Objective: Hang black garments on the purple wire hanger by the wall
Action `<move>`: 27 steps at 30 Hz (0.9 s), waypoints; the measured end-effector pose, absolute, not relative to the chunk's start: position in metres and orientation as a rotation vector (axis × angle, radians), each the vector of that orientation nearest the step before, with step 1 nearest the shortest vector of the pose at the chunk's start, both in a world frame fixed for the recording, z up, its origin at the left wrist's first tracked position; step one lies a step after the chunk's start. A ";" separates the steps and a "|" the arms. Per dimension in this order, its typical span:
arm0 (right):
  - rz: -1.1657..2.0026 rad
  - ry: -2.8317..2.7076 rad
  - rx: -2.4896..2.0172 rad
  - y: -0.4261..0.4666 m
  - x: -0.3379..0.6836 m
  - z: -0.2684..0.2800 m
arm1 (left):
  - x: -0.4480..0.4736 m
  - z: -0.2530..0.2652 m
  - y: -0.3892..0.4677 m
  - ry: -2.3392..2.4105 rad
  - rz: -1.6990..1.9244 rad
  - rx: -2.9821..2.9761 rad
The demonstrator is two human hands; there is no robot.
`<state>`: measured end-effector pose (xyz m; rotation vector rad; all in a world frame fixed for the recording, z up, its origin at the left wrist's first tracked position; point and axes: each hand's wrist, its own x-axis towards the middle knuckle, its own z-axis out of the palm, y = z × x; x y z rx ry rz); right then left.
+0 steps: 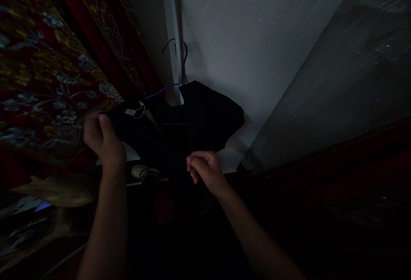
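A black garment (212,117) hangs on a thin purple hanger (185,55), whose hook rests by a narrow pale upright edge. My left hand (103,136) is closed on the garment's left shoulder area, thumb on top, pulling the cloth out sideways. A small white tag on a loop (131,111) lies on the cloth near that hand. Lower down, in front of the garment, my right hand (205,169) is closed with thumb and fingers pinched at the dark cloth. The garment's lower part is lost in darkness, so its exact kind does not show.
Red cloth with gold and silver floral patterns (58,57) covers the left side. A pale wall (250,36) stands behind the hanger, with a greyer, shiny panel (346,78) at right. Below lies a light shoe with holes (141,171). Dark red material shows at lower right.
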<state>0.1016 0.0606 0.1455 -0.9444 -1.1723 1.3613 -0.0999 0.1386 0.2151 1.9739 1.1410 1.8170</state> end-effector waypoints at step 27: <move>1.282 -1.003 -0.899 0.049 0.145 0.152 | -0.112 0.207 0.149 1.325 1.950 2.022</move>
